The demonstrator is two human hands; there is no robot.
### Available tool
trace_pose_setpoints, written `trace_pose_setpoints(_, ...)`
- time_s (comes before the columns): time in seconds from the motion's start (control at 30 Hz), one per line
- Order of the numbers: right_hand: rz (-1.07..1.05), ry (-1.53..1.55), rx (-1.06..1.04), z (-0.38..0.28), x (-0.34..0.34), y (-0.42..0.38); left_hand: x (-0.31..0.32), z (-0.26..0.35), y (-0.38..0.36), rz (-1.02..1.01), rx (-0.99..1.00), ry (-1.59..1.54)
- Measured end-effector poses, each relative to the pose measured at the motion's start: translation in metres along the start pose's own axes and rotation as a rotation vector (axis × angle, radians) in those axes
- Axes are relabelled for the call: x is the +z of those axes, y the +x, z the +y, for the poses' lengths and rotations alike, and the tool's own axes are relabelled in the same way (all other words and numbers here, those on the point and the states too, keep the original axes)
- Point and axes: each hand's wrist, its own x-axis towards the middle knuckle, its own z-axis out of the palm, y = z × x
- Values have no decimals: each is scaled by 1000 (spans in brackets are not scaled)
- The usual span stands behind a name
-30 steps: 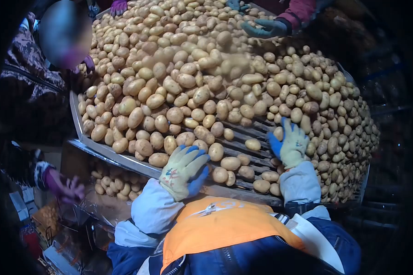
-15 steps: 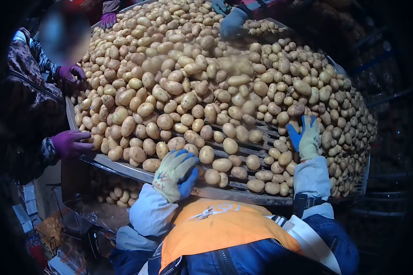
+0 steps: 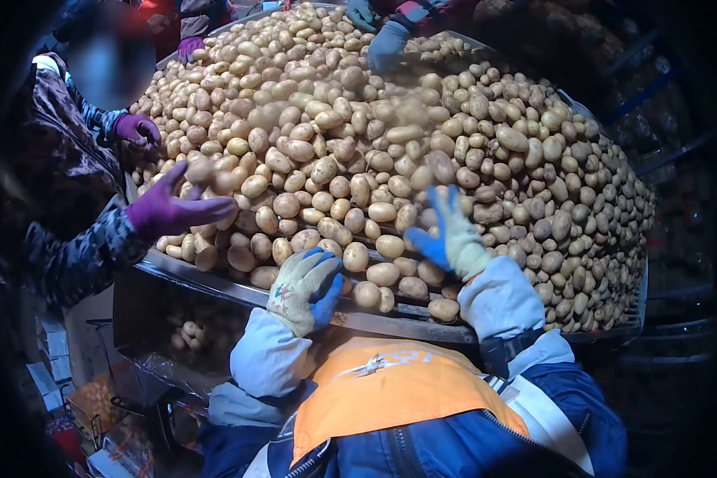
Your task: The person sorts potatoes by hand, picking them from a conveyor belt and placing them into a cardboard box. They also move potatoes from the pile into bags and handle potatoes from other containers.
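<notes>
My left hand (image 3: pixel 301 291), in a cream and blue knitted glove, rests at the near metal rim (image 3: pixel 378 323), fingers loosely curved and thumb apart, beside a few potatoes. Nothing shows in its grasp. Out over the heap, my right hand (image 3: pixel 449 237) wears the same kind of glove. Its fingers are spread, thumb toward the left, with no potato in them. Just past its fingertips a potato (image 3: pixel 440 169) is blurred by motion. A large heap of potatoes (image 3: pixel 327 171) covers the slatted table, and a few dark slats show close to my hands.
To the left, a co-worker in purple gloves holds one hand (image 3: pixel 179 209) over the heap near a blurred potato (image 3: pixel 201 169). Another person's blue-gloved hand (image 3: pixel 388 46) works at the far side. Below the rim on the left, a bin (image 3: pixel 147 319) contains some potatoes.
My right hand has swung left and inward across the slats, and potatoes near it have shifted toward the heap. The co-worker's near purple hand has risen and opened. My left hand has barely moved.
</notes>
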Motion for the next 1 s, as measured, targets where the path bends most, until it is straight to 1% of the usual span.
trace_pose_setpoints(0.03,-13,33,-123,-5,6,-4,2,-1,-1,3,1,5)
trace_pose_setpoints(0.07,-169,7,-87,-25,-8,-14,2,-1,-2,8,-7,14)
trace_pose_setpoints(0.1,-228,71,-136,-31,-16,-26,1,-1,-4,8,-16,22)
trace_pose_setpoints(0.17,-83,93,-375,-22,-28,-45,0,1,-4,-3,-20,23)
trace_pose_setpoints(0.2,-84,97,-376,-25,-43,-51,0,2,-4,-9,-23,22)
trace_pose_setpoints(0.27,-153,332,186,-32,-73,-64,-1,1,-5,-20,-26,21)
trace_pose_setpoints(0.3,129,139,-23,7,-55,-68,-1,0,-4,-23,-24,15)
trace_pose_setpoints(0.33,184,198,9,26,-56,-70,0,-1,-4,-23,-22,19)
trace_pose_setpoints(0.37,72,151,238,28,-69,-67,1,-3,-5,-27,-31,13)
trace_pose_setpoints(0.43,181,200,181,38,-65,-62,1,-3,-4,-31,-42,13)
trace_pose_setpoints(0.47,177,204,181,40,-61,-60,1,-1,-5,-22,-44,2)
trace_pose_setpoints(0.53,99,238,147,22,-57,-44,-2,3,-2,-16,-57,-5)
trace_pose_setpoints(0.57,88,241,145,21,-44,-35,-4,7,1,-10,-46,-2)
trace_pose_setpoints(0.63,86,335,-173,23,-7,-15,-8,10,3,-5,-51,2)
trace_pose_setpoints(0.7,67,32,-379,15,11,6,-8,10,7,25,-36,36)
trace_pose_setpoints(0.73,-81,101,-273,0,4,20,-6,11,10,27,-46,40)
trace_pose_setpoints(0.77,-91,107,-277,-8,6,31,-5,11,12,28,-57,24)
trace_pose_setpoints(0.83,-158,613,-186,-19,10,43,-5,13,17,21,-74,8)
trace_pose_setpoints(0.87,-149,734,-146,-25,8,42,-5,14,18,13,-66,-2)
trace_pose_setpoints(0.9,-161,738,-146,-27,0,40,-6,15,18,8,-60,-11)
trace_pose_setpoints(0.97,-72,421,-233,-30,-26,31,-15,16,20,8,-84,25)
trace_pose_setpoints(1.0,-157,439,-218,-35,-44,21,-17,16,20,13,-90,53)
